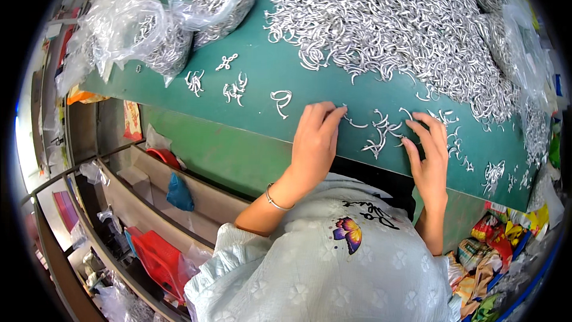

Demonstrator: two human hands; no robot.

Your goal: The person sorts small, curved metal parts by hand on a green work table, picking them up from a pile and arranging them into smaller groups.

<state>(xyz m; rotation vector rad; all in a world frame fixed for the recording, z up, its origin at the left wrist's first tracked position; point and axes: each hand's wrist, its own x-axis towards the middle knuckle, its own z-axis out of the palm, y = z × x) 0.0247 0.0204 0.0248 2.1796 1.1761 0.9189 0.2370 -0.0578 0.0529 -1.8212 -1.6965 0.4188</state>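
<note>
Small curved silver metal pieces lie all over the green tabletop (pixel 256 53). Over the table's front edge, my left hand (pixel 316 137) has its fingers drawn together in a pinch. What they hold, if anything, is too small to make out; one curved metal piece (pixel 356 123) lies right beside the fingertips. My right hand (pixel 430 149) has thumb and forefinger apart, at the right side of a loose cluster of metal pieces (pixel 381 131). Whether its fingertips touch a piece is unclear. To the left of my hands are smaller clusters (pixel 235 89) and a short linked chain (pixel 226 62).
A large heap of the same pieces (pixel 381 18) covers the back of the table. Clear plastic bags (pixel 167 48) filled with them stand at the back left, more at the right edge. Below left are a wooden shelf (pixel 196 185) and a red basket (pixel 158 262); colourful packets (pixel 488 232) lie lower right.
</note>
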